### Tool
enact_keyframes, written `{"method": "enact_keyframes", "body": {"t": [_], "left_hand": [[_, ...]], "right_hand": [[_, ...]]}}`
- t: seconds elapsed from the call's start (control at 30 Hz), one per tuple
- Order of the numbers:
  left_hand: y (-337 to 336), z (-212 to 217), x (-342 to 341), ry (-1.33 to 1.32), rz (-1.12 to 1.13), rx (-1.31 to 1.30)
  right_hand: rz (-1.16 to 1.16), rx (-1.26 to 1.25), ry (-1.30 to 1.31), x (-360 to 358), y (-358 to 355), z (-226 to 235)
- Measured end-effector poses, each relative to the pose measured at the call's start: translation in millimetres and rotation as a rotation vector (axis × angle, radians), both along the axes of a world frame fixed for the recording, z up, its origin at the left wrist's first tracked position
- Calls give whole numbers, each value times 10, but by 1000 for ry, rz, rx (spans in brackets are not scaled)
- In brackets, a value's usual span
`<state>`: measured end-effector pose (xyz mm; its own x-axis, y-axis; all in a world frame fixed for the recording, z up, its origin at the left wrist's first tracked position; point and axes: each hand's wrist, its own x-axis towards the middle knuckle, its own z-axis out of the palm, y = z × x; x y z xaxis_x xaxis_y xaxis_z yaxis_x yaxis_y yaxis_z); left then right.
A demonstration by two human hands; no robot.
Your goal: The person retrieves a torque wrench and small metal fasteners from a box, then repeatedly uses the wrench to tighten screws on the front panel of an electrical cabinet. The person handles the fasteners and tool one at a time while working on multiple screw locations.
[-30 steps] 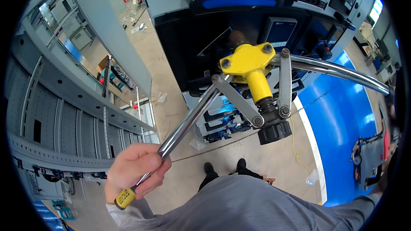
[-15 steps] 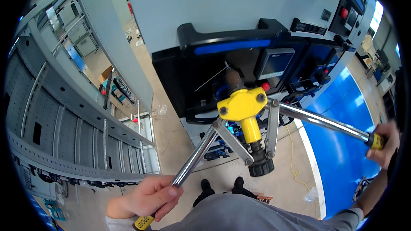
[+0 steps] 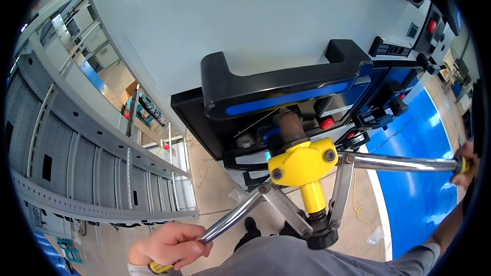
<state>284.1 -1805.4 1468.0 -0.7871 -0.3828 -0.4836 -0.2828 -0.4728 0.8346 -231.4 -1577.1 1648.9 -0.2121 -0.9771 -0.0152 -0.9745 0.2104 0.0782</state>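
Observation:
A yellow two-lever hand riveter (image 3: 303,163) is held in front of my body, its dark brown nose (image 3: 291,125) pointing away from me, beneath a black handle with a blue stripe (image 3: 286,92). Whether the nose touches anything is hard to see. My left hand (image 3: 171,245) wraps round the lower-left chrome lever (image 3: 232,218), just above its yellow grip. At the far right, my right hand (image 3: 464,166) is closed on the yellow end of the other lever (image 3: 404,162). Both levers are spread wide. Grey links join them to a black knurled cap (image 3: 323,237) near my belly.
A grey cabinet panel (image 3: 230,20) rises ahead, with black fittings and a red knob (image 3: 326,123) below it. At left stands a perforated grey metal frame (image 3: 102,174). Blue flooring (image 3: 409,194) and a yellow cord (image 3: 359,209) lie to the right.
The riveter has come lower and closer in view, its levers spread wider. The black handle and cabinet sit lower and larger in the picture. Both hands keep hold of the levers.

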Motion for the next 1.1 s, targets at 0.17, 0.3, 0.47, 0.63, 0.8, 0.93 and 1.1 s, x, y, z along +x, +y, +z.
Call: {"method": "enact_keyframes", "body": {"t": [0.17, 0.3, 0.47, 0.63, 0.8, 0.93, 1.1], "left_hand": [[161, 123, -108, 14, 38, -17], [263, 75, -123, 49, 101, -46], [429, -192, -134, 129, 108, -109], [475, -266, -223, 124, 65, -245], [630, -106, -192, 194, 106, -66], [774, -1, -59, 251, 87, 64], [787, 15, 43, 275, 71, 4]], "right_hand": [[80, -167, 281, -454, 293, -433], [-40, -139, 275, -202, 336, -462], [49, -326, 237, 82, 457, -724], [-5, -355, 157, 176, 400, -902], [-35, -394, 216, 167, 535, -830], [-6, -434, 272, 156, 792, -732], [7, -367, 306, 162, 1040, -667]]}}
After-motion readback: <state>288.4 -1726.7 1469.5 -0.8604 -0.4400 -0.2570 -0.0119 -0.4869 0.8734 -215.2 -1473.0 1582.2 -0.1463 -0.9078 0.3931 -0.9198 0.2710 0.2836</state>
